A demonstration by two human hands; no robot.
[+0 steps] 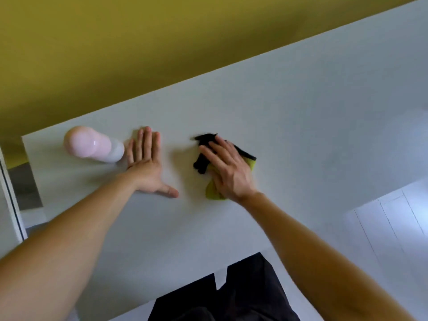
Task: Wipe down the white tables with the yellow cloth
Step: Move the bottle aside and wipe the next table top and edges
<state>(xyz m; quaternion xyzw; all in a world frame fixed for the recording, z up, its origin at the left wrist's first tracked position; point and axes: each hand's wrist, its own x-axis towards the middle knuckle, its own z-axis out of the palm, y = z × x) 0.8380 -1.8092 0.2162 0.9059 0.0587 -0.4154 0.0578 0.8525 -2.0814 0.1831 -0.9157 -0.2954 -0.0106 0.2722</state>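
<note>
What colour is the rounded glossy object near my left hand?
The rounded glossy object is pale pink; head view.

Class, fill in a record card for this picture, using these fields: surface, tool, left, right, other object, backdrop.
surface: white table
tool: yellow cloth with a black part, lying on the table
left: left hand flat on the table, fingers straight, holding nothing
right: right hand pressing flat on the cloth
other object: pink and white object, rounded, beside the left hand
backdrop: olive-yellow wall

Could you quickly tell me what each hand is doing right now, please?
Left hand: open, flat on the white table.
Right hand: open, pressing the yellow cloth.
</note>
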